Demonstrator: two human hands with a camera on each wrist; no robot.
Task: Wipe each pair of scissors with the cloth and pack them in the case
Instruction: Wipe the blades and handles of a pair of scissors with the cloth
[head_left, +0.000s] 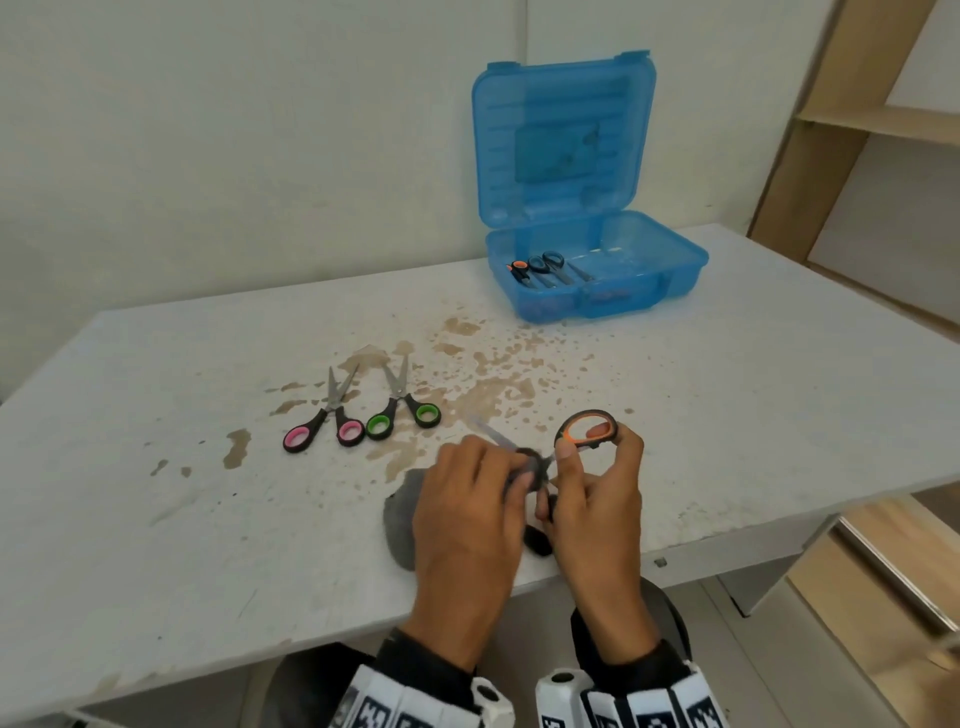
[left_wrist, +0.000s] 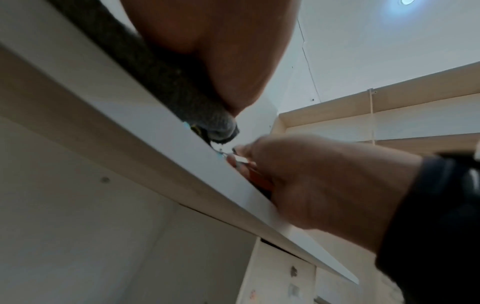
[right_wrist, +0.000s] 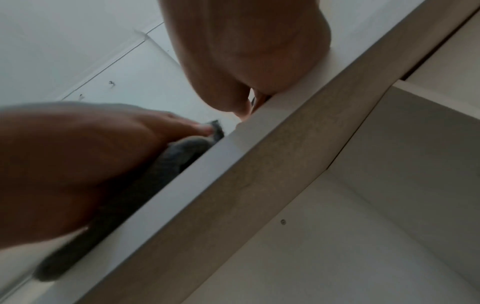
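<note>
Near the table (head_left: 156, 519) edge, left hand (head_left: 467, 519) grips the cloth (head_left: 402, 525), right hand (head_left: 597, 514) pinches orange-handled scissors (head_left: 587, 428).

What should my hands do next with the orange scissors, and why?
Probably draw the grey cloth along the blade toward the tip. The right hand holds the orange-handled scissors by a loop, the left hand pinches cloth near the pivot, and the blade beyond looks unwiped, though it is blurred.
</note>
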